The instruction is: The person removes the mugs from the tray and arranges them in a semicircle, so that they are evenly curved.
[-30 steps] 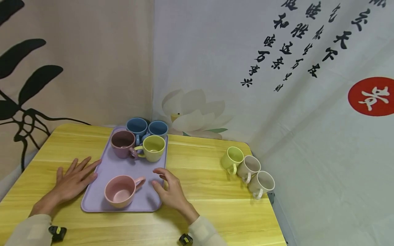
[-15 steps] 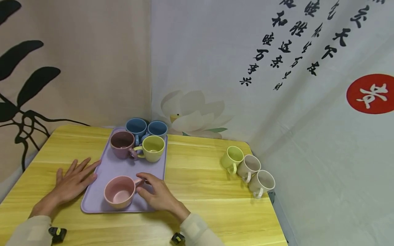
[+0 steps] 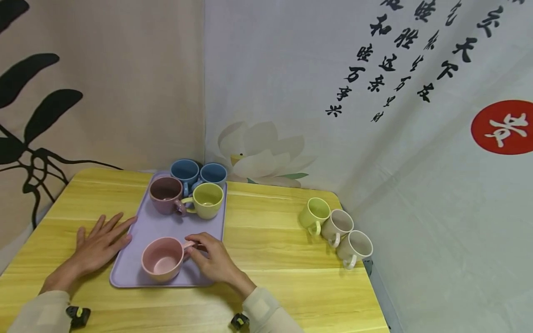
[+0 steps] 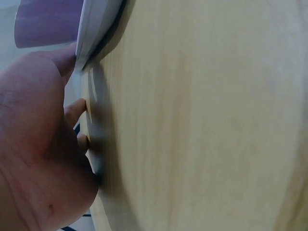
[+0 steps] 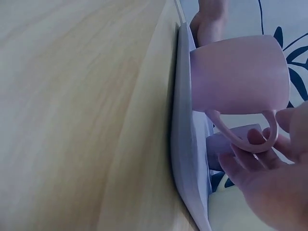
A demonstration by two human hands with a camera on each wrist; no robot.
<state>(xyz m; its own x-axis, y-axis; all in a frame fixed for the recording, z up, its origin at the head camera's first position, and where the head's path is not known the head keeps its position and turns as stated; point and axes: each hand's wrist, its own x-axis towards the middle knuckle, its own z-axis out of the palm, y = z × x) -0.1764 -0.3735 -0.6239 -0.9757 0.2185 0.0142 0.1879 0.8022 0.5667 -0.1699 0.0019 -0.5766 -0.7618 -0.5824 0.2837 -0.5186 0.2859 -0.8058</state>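
My right hand (image 3: 218, 261) pinches the handle of a pink mug (image 3: 162, 260), thumb and fingers meeting at it. Upright, this mug stands on the near part of a lilac tray (image 3: 156, 226). In the right wrist view, fingers (image 5: 245, 168) reach around the handle loop, and the pink mug (image 5: 240, 77) rests with its base on the tray. My left hand (image 3: 100, 245) lies with fingers spread on the table at the tray's left edge, fingertips right at the rim. The left wrist view shows that hand (image 4: 43, 130) beside the tray's side.
Farther back on the tray are two blue mugs (image 3: 185, 171), a purple mug (image 3: 165, 196) and a yellow mug (image 3: 207, 201). A green mug (image 3: 313, 213) and two whitish mugs (image 3: 335, 225) stand in a row near the wooden table's (image 3: 266, 231) right edge. Printed cloth hangs behind.
My right hand has moved left from beside the tray's right edge to the pink mug's handle and taken hold of it. The left hand and the mugs have stayed in place.
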